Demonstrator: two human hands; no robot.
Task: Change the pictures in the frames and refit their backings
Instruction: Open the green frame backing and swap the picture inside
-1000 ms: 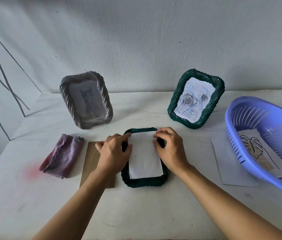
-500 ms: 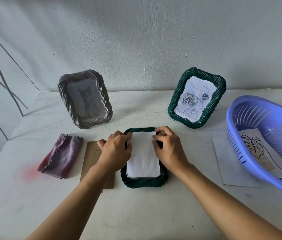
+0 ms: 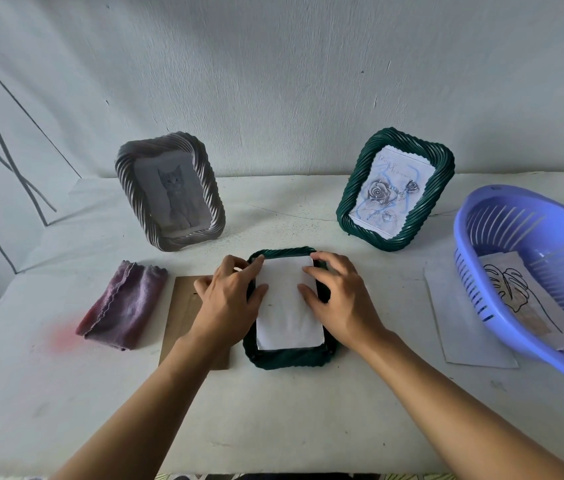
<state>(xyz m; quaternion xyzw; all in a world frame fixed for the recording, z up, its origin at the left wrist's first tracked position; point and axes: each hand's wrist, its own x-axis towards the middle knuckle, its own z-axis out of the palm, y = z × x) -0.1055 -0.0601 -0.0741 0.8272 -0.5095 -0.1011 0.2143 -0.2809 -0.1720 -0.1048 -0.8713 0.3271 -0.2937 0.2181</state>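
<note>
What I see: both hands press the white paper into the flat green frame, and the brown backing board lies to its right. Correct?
Not quite. The head view shows the brown backing board left of the flat green frame, partly under the left hand. The rest holds: that hand and the right hand press the white paper into it.

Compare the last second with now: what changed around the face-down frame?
The right hand slid down the white paper from its top corner along its right edge, pressing it into the green frame. The left hand stays at the top-left corner. Cloth and basket unmoved.
</note>
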